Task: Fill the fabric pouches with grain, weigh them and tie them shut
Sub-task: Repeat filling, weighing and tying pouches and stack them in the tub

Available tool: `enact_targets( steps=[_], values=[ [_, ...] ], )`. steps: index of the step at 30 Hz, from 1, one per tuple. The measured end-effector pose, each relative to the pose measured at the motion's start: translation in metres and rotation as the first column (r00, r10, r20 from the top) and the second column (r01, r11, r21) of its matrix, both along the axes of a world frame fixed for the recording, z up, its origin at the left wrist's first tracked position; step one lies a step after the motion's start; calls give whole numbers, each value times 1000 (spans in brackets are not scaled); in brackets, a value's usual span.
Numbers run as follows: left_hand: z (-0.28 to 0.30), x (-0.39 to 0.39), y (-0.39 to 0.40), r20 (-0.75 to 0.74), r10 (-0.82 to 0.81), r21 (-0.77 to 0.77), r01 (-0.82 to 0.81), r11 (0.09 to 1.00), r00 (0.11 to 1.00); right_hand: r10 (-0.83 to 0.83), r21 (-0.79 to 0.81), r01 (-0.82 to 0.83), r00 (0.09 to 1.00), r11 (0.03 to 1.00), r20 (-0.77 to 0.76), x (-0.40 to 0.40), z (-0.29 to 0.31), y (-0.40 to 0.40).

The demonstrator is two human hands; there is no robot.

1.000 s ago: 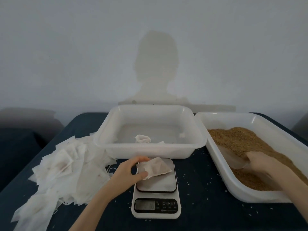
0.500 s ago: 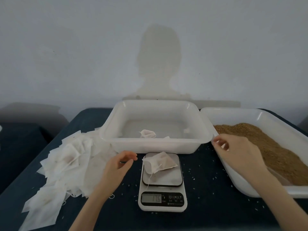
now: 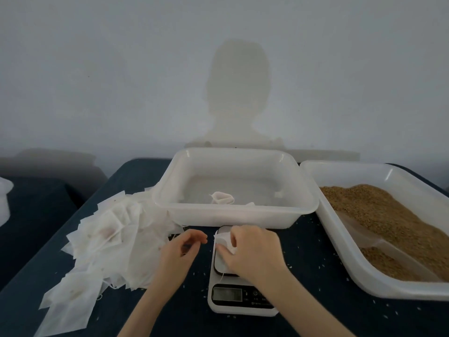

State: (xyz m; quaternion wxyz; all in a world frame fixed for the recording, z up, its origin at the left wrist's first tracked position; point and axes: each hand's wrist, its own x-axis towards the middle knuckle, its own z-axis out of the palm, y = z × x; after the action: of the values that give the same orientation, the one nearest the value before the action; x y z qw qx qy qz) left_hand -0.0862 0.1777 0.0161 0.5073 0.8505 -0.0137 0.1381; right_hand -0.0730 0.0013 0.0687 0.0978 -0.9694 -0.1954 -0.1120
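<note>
- Since half a second ago your right hand has crossed from the rim of the grain tray to the scale; it now lies over the weighing plate with its fingers curled round the filled pouch.
- Pouch: on the plate, at its far left part, mostly hidden under your right hand; only a white corner shows at the left of the fingers. A thin string hangs from under the hand down over the front edge of the plate.
- Left hand: has shifted a little toward the scale. It sits just left of the plate, fingers loosely curled, thumb and forefinger tips close together. Whether it pinches a string there you cannot tell; the spot is blurred.
- The two hands are near each other but not touching.
- Scale display: blurred, reading not legible.
- Grain tray: at the right, heaped with brown grain; a clear scoop lies in the grain against the near wall.
- Middle tub: behind the scale, touching the grain tray at its right rim. One tied pouch lies on its floor, with small white scraps near it.
- Pile of empty pouches: left of the scale, spread over the dark table, reaching the tub's left side.
- Loose grains are scattered on the table round the scale.
</note>
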Motion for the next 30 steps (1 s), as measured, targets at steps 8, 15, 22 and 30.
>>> enact_targets(
  steps=[8, 15, 22, 30],
  values=[
    [-4, -3, 0, 28, -5, -3, 5, 1000, 1000, -93, -7, 93, 993, 996, -67, 18, 1, 7],
    [11, 3, -38, -17, -204, -61, 203, 977, 979, -8, 409, 103, 974, 907, -227, 28, 34, -13],
    [17, 22, -68, -12, -64, -132, 62, 989, 998, 195, 581, -3, 943, 814, -269, 22, 54, -15],
    [28, 26, -92, 28, -213, -213, 214, 953, 977, 220, 652, -4, 943, 758, -250, 28, 68, -43]
  ],
)
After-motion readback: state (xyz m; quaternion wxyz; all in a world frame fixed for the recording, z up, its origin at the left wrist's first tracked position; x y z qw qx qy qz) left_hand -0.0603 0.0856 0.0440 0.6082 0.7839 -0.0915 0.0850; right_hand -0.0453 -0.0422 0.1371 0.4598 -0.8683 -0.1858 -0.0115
